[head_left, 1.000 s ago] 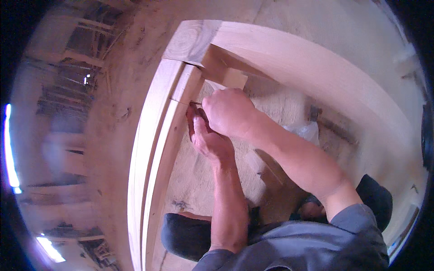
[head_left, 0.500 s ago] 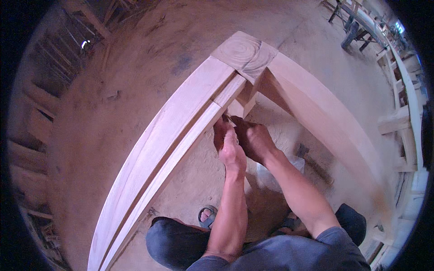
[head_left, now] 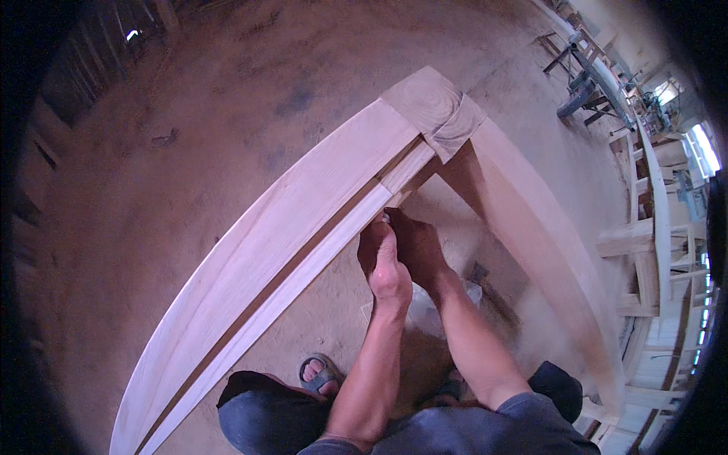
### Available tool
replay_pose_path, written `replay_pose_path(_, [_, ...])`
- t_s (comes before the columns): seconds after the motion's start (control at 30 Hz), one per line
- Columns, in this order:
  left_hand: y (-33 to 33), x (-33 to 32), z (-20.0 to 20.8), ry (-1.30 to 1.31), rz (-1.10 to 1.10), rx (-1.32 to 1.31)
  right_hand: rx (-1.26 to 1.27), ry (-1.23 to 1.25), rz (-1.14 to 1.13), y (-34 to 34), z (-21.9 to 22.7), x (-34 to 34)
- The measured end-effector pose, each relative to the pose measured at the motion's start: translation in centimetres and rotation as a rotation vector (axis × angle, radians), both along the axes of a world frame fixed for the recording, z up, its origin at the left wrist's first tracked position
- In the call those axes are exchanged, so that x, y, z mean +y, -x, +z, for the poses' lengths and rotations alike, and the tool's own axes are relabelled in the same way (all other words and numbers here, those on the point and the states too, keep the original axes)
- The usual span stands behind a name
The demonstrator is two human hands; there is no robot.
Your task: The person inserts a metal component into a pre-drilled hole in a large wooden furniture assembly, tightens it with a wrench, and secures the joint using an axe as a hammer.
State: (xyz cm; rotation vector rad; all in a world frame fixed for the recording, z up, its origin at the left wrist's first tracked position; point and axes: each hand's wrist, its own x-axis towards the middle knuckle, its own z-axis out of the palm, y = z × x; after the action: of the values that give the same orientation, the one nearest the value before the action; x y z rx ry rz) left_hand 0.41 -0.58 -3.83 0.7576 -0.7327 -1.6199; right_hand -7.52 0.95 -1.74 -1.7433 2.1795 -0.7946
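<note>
A pale wooden frame stands before me, its corner post (head_left: 432,106) showing end-grain rings on top. A wide rail (head_left: 280,220) runs from the post toward the lower left, with a narrow inner strip (head_left: 326,246) along it and a dark groove between. Another wide rail (head_left: 535,212) runs to the lower right. My left hand (head_left: 383,262) is closed close against the inner strip, thumb uppermost. Beside it, my right hand (head_left: 417,246) is closed too, in shadow, its fingers meeting the left hand's. Whatever they grip is hidden by the fingers.
On the dusty floor behind my forearms lies a clear plastic bag (head_left: 428,315), with a dark block-like thing (head_left: 497,292) to its right. My sandalled foot (head_left: 322,373) is under the frame. Wooden frames (head_left: 637,250) stand along the right side.
My view has shifted, so the frame's corner sits lower and further right in the picture. Both hands stay together at the inner strip, closed as before.
</note>
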Motion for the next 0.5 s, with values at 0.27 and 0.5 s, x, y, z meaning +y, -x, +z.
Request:
replay_pose_path(0.27, [-0.8, -0.3, -0.5, -0.039, 0.048, 0.141, 0.209, -0.243, -0.086, -2.0, 8.8, -0.1])
replay_pose_path(0.5, [-1.4, -0.8, 1.8, 0.018, -0.109, 0.058, -0.012, 0.001, -0.069, -0.4, -0.6, -0.2])
